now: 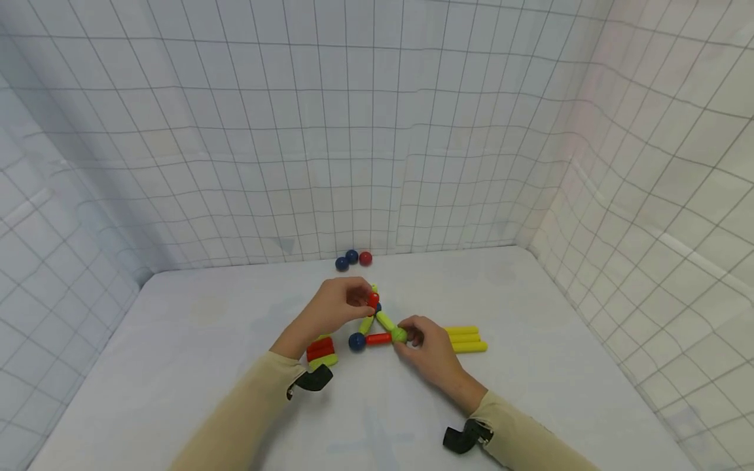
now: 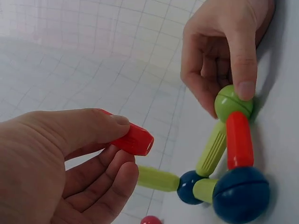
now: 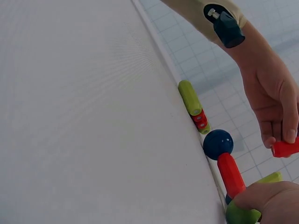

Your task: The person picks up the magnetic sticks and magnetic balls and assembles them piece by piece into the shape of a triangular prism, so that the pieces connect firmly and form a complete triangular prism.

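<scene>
My left hand [image 1: 340,304] pinches a short red rod [image 2: 135,141] between thumb and fingers, raised over the far corner of a triangle of rods and balls. At the triangle's right corner, thumb and fingers of my right hand [image 1: 432,350] grip a green ball [image 2: 226,103]. A second red rod [image 1: 378,339] joins that ball to a large blue ball [image 2: 241,195] at the near left corner. Two green rods, one of them the right-side rod [image 1: 385,321], run to a far blue ball [image 2: 188,187]. Another green rod [image 2: 159,179] sticks out from this far ball.
Several red and green rods [image 1: 321,348] lie side by side beneath my left forearm. Yellow rods [image 1: 465,339] lie beyond my right hand. Near the back wall sit two blue balls [image 1: 342,263] and a red ball [image 1: 365,258]. Gridded cloth walls [image 1: 377,131] enclose the white table [image 1: 194,366].
</scene>
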A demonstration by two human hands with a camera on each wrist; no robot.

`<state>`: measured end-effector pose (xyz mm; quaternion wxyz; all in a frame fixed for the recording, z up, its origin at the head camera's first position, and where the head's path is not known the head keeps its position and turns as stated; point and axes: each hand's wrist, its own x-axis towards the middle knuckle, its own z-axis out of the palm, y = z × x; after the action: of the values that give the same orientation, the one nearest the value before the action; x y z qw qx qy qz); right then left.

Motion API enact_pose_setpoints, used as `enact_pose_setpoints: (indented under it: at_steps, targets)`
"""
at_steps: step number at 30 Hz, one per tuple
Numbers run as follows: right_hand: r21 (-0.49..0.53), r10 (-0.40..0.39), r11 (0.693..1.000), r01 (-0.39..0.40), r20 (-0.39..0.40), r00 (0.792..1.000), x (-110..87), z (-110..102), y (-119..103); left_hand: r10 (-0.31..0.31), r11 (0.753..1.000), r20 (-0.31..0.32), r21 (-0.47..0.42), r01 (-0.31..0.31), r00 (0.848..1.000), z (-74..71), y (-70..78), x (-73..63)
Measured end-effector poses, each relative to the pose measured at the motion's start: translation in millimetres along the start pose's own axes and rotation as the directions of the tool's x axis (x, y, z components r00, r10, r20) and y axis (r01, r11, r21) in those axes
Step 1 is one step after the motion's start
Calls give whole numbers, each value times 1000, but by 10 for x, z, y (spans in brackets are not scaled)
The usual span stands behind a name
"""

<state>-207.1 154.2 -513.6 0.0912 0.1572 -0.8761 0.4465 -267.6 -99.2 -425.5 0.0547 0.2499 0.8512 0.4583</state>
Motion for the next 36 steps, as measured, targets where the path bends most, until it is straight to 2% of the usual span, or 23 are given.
enact_pose_setpoints:
  at_steps: [7, 13, 16, 28, 36]
  targets:
    - [-7, -3, 1000, 3, -10, 1000, -21, 3, 12, 27, 999, -25, -24, -27, 999, 258, 55, 30]
    - [10, -10, 1000, 10, -13, 1000, -30, -21, -10, 37, 995, -63, -93, -43, 997, 415, 75, 23]
    - [9, -17, 1000, 17, -18, 1000, -23, -21, -11, 39, 995, -69, -91, -46, 997, 474, 69, 23]
    - [11, -51, 999, 52, -32, 998, -3, 1, -3, 39, 999, -20, 35, -38, 999, 588, 85, 61]
    - [5, -51, 999, 51, -39, 998, 10, -4, -15, 33, 998, 0, 50, -33, 999, 596, 93, 71]
